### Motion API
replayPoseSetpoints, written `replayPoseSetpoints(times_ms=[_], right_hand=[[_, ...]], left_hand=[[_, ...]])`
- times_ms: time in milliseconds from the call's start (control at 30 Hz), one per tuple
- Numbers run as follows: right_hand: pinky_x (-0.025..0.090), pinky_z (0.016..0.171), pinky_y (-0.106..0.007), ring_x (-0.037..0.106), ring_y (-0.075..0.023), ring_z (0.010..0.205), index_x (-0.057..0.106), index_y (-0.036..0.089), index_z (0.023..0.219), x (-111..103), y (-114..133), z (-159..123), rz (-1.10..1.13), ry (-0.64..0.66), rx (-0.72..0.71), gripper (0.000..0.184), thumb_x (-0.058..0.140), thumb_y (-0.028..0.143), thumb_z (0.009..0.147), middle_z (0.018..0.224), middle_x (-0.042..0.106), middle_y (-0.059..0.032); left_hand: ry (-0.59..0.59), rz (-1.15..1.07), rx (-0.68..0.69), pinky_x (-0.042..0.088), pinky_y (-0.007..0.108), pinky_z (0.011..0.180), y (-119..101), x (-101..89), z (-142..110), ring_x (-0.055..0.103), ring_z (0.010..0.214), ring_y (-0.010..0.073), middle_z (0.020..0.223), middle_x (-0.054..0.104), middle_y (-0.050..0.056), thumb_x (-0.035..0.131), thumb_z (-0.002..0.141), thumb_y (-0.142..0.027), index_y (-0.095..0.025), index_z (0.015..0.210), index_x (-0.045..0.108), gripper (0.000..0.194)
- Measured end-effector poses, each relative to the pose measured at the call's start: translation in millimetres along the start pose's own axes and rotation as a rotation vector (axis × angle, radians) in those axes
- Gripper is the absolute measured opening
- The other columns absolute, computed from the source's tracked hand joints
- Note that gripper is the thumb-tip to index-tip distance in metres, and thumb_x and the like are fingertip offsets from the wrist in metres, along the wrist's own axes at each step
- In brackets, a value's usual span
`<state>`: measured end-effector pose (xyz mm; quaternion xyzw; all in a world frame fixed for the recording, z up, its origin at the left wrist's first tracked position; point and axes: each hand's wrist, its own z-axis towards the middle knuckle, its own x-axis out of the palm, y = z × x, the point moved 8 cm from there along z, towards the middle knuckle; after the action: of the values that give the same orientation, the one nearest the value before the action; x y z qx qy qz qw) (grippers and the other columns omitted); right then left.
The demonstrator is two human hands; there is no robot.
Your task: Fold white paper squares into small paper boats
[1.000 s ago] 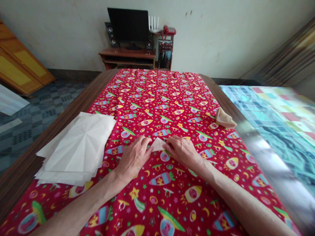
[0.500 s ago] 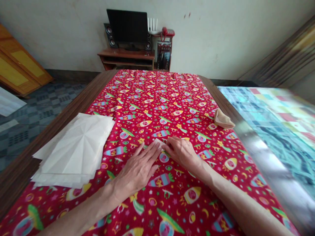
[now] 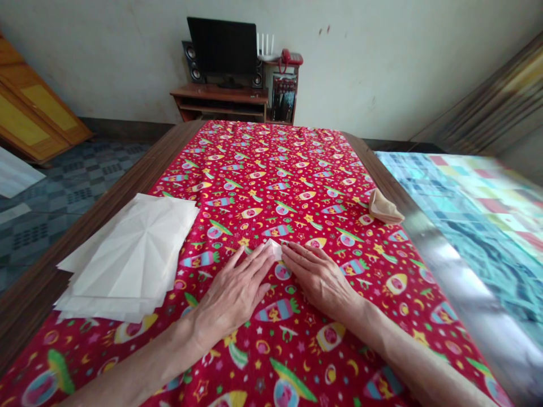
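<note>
A small piece of folded white paper (image 3: pixel 272 246) lies on the red patterned cloth (image 3: pixel 297 192) in front of me, its pointed tip showing between my fingertips. My left hand (image 3: pixel 241 282) rests flat with its fingers stretched over the paper's left side. From the other side my right hand (image 3: pixel 318 277) lies flat too, fingers straight, fingertips at the paper's right edge. The hands cover part of the paper. To the left is a stack of creased white paper sheets (image 3: pixel 131 254), with fold lines fanning out on the top one.
A small beige folded bundle (image 3: pixel 385 207) sits near the cloth's right edge. Beyond the table stands a desk (image 3: pixel 220 93) with a monitor (image 3: pixel 223 51), speakers and a red telephone (image 3: pixel 292 57). At right is a surface with a checked cover (image 3: pixel 466 203).
My right hand has gone from curled fingers at the paper's edge to lying flat with fingers straightened. My left hand has stayed almost in place.
</note>
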<state>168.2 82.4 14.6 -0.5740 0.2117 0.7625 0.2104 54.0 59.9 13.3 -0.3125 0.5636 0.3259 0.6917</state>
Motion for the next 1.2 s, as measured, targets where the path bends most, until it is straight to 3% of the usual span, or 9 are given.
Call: replayPoseSetpoints(times_ms=[300, 467, 633, 767, 867, 967, 1100, 1200], right_hand=[[0.043, 0.103, -0.041, 0.049, -0.0221, 0.125, 0.054, 0.01, 0.128, -6, -5, -3, -0.036, -0.06, 0.032, 0.04, 0.036, 0.014, 0.092, 0.136, 0.053, -0.0077], [0.044, 0.102, -0.041, 0.05, -0.022, 0.124, 0.056, 0.011, 0.126, -6, -8, -7, -0.067, -0.073, 0.04, 0.039, 0.037, 0.013, 0.091, 0.135, 0.053, -0.0075], [0.045, 0.099, -0.041, 0.052, -0.0226, 0.122, 0.057, 0.012, 0.124, -9, -4, -6, -0.08, -0.087, 0.033, 0.038, 0.039, 0.012, 0.09, 0.132, 0.056, -0.0079], [0.047, 0.094, -0.041, 0.055, -0.0246, 0.118, 0.06, 0.011, 0.117, -10, -1, -2, -0.108, -0.135, 0.033, 0.032, 0.041, 0.015, 0.092, 0.125, 0.061, -0.0109], [0.048, 0.091, -0.039, 0.06, -0.0234, 0.109, 0.064, 0.014, 0.102, -13, -2, 4, -0.115, -0.187, 0.049, 0.023, 0.044, 0.021, 0.095, 0.114, 0.067, -0.0109], [0.045, 0.091, -0.04, 0.061, -0.0238, 0.104, 0.064, 0.014, 0.09, -16, -1, 11, -0.131, -0.231, 0.043, 0.019, 0.048, 0.023, 0.094, 0.106, 0.068, -0.0119], [0.043, 0.089, -0.043, 0.054, -0.0278, 0.11, 0.061, 0.011, 0.103, -18, 7, 24, -0.175, -0.23, -0.022, 0.017, 0.05, 0.017, 0.092, 0.111, 0.064, -0.0155], [0.044, 0.078, -0.038, 0.056, -0.0239, 0.096, 0.06, 0.013, 0.104, -11, 6, 33, -0.127, -0.141, -0.015, 0.017, 0.049, 0.019, 0.093, 0.101, 0.064, -0.0119]], left_hand=[[-0.068, 0.056, -0.036, 0.031, 0.043, 0.111, 12, -4.3, -16, 0.039, 0.134, 0.0217, 0.144, 0.043, 0.008, 0.037, 0.095, -0.022, -0.014, 0.135, 0.046, 0.041], [-0.07, 0.105, -0.013, 0.036, 0.044, 0.108, 14, -5.6, -25, 0.04, 0.133, 0.0235, 0.145, 0.042, 0.01, 0.037, 0.095, -0.02, -0.012, 0.136, 0.044, 0.042], [-0.181, 0.066, -0.002, 0.042, 0.04, 0.104, 21, -10.7, -28, 0.049, 0.125, 0.0236, 0.132, 0.056, 0.012, 0.04, 0.095, -0.021, -0.009, 0.125, 0.055, 0.035], [-0.283, -0.066, -0.054, 0.048, 0.035, 0.097, 29, -17.1, -17, 0.057, 0.11, 0.0201, 0.117, 0.064, 0.01, 0.042, 0.095, -0.019, -0.012, 0.12, 0.057, 0.03], [-0.219, -0.128, -0.112, 0.051, 0.038, 0.09, 32, -9.4, 1, 0.056, 0.103, 0.0218, 0.112, 0.06, 0.01, 0.047, 0.094, -0.024, -0.015, 0.134, 0.044, 0.041], [-0.159, -0.144, -0.121, 0.051, 0.04, 0.085, 31, -0.4, 15, 0.055, 0.095, 0.0224, 0.103, 0.057, 0.007, 0.05, 0.092, -0.025, -0.018, 0.131, 0.047, 0.04], [-0.167, -0.215, -0.119, 0.051, 0.037, 0.084, 34, 5.4, 21, 0.054, 0.092, 0.0204, 0.099, 0.054, 0.005, 0.045, 0.095, -0.027, -0.019, 0.128, 0.049, 0.034], [-0.184, -0.265, -0.107, 0.05, 0.035, 0.085, 37, 6.3, 21, 0.055, 0.092, 0.0191, 0.1, 0.053, 0.005, 0.042, 0.097, -0.028, -0.02, 0.127, 0.048, 0.032]])
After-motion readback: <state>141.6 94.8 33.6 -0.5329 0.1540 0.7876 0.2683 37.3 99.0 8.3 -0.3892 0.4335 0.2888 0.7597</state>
